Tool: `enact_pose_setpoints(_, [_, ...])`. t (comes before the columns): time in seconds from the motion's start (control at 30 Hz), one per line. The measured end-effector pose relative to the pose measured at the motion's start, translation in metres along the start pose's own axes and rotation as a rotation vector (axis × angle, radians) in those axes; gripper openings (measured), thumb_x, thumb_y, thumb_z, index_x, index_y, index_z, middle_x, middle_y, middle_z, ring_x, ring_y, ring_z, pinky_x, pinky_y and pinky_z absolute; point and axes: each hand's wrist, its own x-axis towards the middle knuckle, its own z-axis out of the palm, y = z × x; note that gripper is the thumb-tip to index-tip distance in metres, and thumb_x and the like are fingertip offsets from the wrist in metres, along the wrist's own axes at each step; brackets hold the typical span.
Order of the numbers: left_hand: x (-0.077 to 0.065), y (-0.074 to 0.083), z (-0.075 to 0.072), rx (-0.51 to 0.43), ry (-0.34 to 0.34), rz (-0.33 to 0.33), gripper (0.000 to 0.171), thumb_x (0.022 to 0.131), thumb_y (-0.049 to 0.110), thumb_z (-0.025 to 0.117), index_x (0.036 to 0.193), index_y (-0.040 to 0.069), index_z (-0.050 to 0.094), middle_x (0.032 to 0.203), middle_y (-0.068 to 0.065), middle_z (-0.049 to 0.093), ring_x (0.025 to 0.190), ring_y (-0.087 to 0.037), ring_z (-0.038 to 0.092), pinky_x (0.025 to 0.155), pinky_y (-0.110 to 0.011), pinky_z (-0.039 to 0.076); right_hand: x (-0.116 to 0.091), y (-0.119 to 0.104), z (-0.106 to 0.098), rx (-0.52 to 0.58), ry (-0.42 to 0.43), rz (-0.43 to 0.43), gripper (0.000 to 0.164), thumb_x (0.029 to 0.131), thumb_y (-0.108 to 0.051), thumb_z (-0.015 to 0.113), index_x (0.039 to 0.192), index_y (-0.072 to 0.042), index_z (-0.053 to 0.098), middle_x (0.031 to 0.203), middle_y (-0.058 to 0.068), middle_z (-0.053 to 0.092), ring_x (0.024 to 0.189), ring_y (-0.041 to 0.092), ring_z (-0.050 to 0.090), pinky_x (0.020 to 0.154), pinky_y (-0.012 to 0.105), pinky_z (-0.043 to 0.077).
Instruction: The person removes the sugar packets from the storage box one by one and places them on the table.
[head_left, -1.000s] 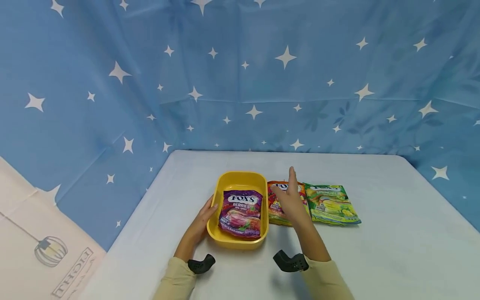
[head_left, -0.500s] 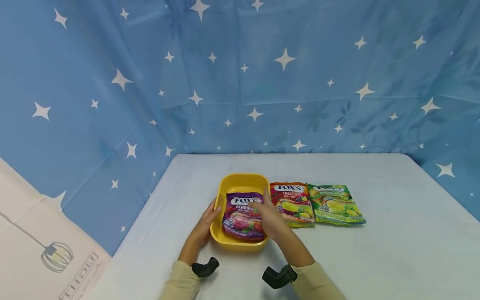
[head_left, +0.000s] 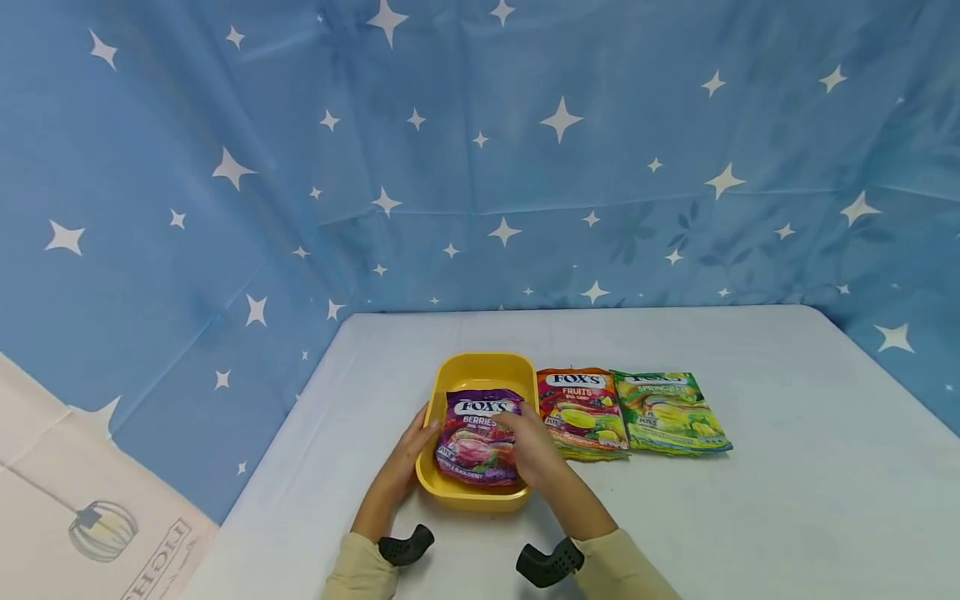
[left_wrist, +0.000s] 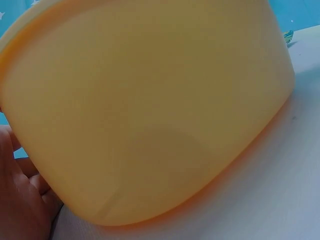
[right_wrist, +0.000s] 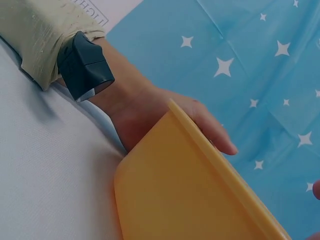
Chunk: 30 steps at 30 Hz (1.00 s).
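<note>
A purple bag of Fox's Berries candy [head_left: 472, 454] lies face up in a yellow plastic tub [head_left: 483, 363], which stands on the white table. My left hand [head_left: 405, 454] holds the tub's left wall, thumb over the rim; the right wrist view shows this thumb [right_wrist: 220, 137] plainly. Reaching inside over the right rim, my right hand [head_left: 534, 450] grips the bag's right side. Its thumb lies across the front of the bag, and its other fingers are hidden. In the left wrist view the tub's wall [left_wrist: 165, 100] fills most of the picture.
Right of the tub lie a red Fox's Fruits bag [head_left: 579, 412] and a green Fox's bag [head_left: 670, 412], side by side. A blue star-patterned cloth [head_left: 450, 167] hangs behind the white table [head_left: 787, 467]. Dark wrist cameras [head_left: 551, 565] sit on both wrists.
My right hand has come down and left from above the red bag into the tub, onto the purple bag. My left hand has kept its hold on the tub.
</note>
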Motion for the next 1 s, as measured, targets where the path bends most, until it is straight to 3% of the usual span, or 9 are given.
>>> enact_pose_setpoints(0.23, [-0.0044, -0.0016, -0.0029, -0.016, 0.011, -0.019, 0.062, 0.094, 0.039, 0.04, 0.148, 0.021, 0.014, 0.152, -0.013, 0.017, 0.136, -0.036, 0.024, 0.107, -0.046, 0.028, 0.0005, 0.0017, 0.001, 0.118, -0.098, -0.007, 0.069, 0.091, -0.013, 0.046, 0.142, 0.006, 0.004, 0.143, 0.023, 0.023, 0.131, 0.035, 0.027, 0.111, 0.047, 0.021])
enact_pose_setpoints(0.33, [-0.0041, -0.0014, -0.0031, -0.024, 0.004, -0.013, 0.062, 0.094, 0.04, 0.04, 0.147, 0.021, 0.014, 0.153, -0.013, 0.016, 0.136, -0.036, 0.024, 0.107, -0.047, 0.028, 0.0013, 0.0019, -0.0013, 0.15, -0.121, -0.028, 0.058, 0.091, -0.012, 0.044, 0.138, 0.008, 0.016, 0.136, 0.022, 0.033, 0.121, 0.03, 0.037, 0.109, 0.041, 0.028])
enact_pose_setpoints(0.43, [-0.0025, -0.0007, -0.0025, -0.031, -0.012, -0.003, 0.063, 0.094, 0.04, 0.04, 0.148, 0.02, 0.014, 0.153, -0.013, 0.013, 0.137, -0.036, 0.02, 0.109, -0.047, 0.026, 0.0021, 0.0012, -0.0034, 0.159, -0.122, -0.054, 0.042, 0.091, -0.011, 0.043, 0.126, 0.009, 0.031, 0.112, 0.012, 0.048, 0.1, 0.02, 0.042, 0.097, 0.031, 0.034])
enact_pose_setpoints(0.47, [-0.0022, -0.0005, -0.0023, -0.034, -0.014, -0.004, 0.062, 0.094, 0.04, 0.039, 0.148, 0.02, 0.014, 0.153, -0.014, 0.013, 0.137, -0.036, 0.021, 0.108, -0.047, 0.026, 0.0026, 0.0009, -0.0039, 0.158, -0.124, -0.059, 0.038, 0.091, -0.011, 0.043, 0.123, 0.009, 0.034, 0.102, 0.008, 0.048, 0.092, 0.018, 0.04, 0.09, 0.028, 0.033])
enact_pose_setpoints(0.53, [-0.002, 0.0, -0.0018, -0.036, -0.013, -0.005, 0.062, 0.095, 0.039, 0.039, 0.148, 0.019, 0.013, 0.153, -0.014, 0.013, 0.136, -0.037, 0.023, 0.108, -0.047, 0.026, 0.0028, 0.0002, -0.0045, 0.16, -0.149, -0.067, 0.045, 0.092, -0.011, 0.042, 0.129, 0.011, 0.028, 0.088, 0.003, 0.042, 0.094, 0.019, 0.036, 0.092, 0.03, 0.03])
enact_pose_setpoints(0.63, [-0.0014, 0.001, -0.0012, -0.038, -0.01, -0.003, 0.062, 0.095, 0.038, 0.038, 0.148, 0.018, 0.013, 0.152, -0.015, 0.014, 0.136, -0.037, 0.023, 0.108, -0.047, 0.025, 0.0018, -0.0013, -0.0056, 0.151, -0.178, -0.056, 0.062, 0.092, -0.011, 0.043, 0.141, 0.009, 0.009, 0.114, 0.017, 0.045, 0.122, 0.03, 0.03, 0.111, 0.042, 0.018])
enact_pose_setpoints(0.73, [0.0002, 0.0013, -0.0004, -0.051, -0.021, 0.006, 0.063, 0.094, 0.041, 0.04, 0.147, 0.019, 0.014, 0.152, -0.014, 0.015, 0.137, -0.035, 0.023, 0.109, -0.047, 0.024, 0.0009, -0.0026, -0.0068, 0.11, -0.181, -0.056, 0.071, 0.092, -0.013, 0.044, 0.143, 0.006, -0.001, 0.146, 0.026, 0.017, 0.138, 0.038, 0.008, 0.113, 0.051, 0.005])
enact_pose_setpoints(0.77, [0.0007, 0.0013, -0.0002, -0.056, -0.027, 0.01, 0.064, 0.093, 0.041, 0.041, 0.147, 0.019, 0.014, 0.152, -0.013, 0.015, 0.137, -0.035, 0.021, 0.11, -0.047, 0.022, 0.0009, -0.0028, -0.0073, 0.092, -0.182, -0.061, 0.07, 0.092, -0.013, 0.044, 0.144, 0.006, 0.0, 0.151, 0.025, 0.003, 0.139, 0.04, 0.006, 0.113, 0.051, 0.006])
enact_pose_setpoints(1.0, [-0.0001, 0.0019, 0.0001, -0.052, -0.016, -0.003, 0.063, 0.094, 0.039, 0.039, 0.148, 0.019, 0.014, 0.152, -0.015, 0.015, 0.137, -0.036, 0.021, 0.11, -0.049, 0.022, 0.0003, -0.0022, -0.0055, 0.038, -0.209, -0.086, 0.071, 0.091, -0.012, 0.045, 0.144, 0.003, 0.0, 0.151, 0.023, 0.001, 0.139, 0.04, 0.005, 0.113, 0.052, 0.007])
